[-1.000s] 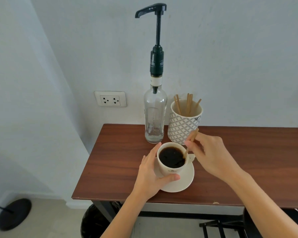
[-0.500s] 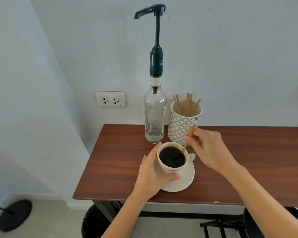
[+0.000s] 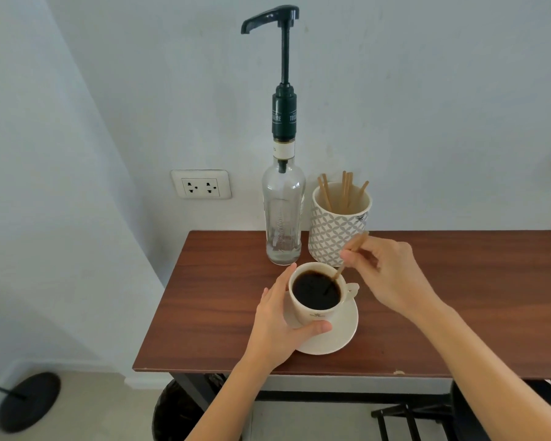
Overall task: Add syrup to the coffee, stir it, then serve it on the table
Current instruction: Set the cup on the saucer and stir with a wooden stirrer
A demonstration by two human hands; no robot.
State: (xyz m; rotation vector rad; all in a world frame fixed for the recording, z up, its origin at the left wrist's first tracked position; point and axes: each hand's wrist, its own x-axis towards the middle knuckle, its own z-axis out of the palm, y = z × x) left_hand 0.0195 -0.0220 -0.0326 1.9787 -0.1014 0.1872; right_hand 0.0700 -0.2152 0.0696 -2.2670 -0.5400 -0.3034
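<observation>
A cream cup (image 3: 314, 310) full of black coffee stands on a cream saucer (image 3: 337, 335) near the front of the brown table (image 3: 458, 297). My left hand (image 3: 279, 326) wraps around the cup's left side, thumb on its front. My right hand (image 3: 392, 275) pinches a wooden stir stick (image 3: 350, 254) whose lower end dips into the coffee at the cup's right. Behind the cup stands a clear glass syrup bottle (image 3: 283, 218) with a tall black pump, its spout pointing left.
A patterned white holder (image 3: 334, 230) with several wooden sticks sits right of the bottle, against the wall. A wall socket (image 3: 201, 184) is to the left. A dark bin (image 3: 175, 412) and black frame bars lie below the table's front edge.
My right hand has shifted the stick around inside the cup, from the right rim toward the back right. My left hand stays on the cup.
</observation>
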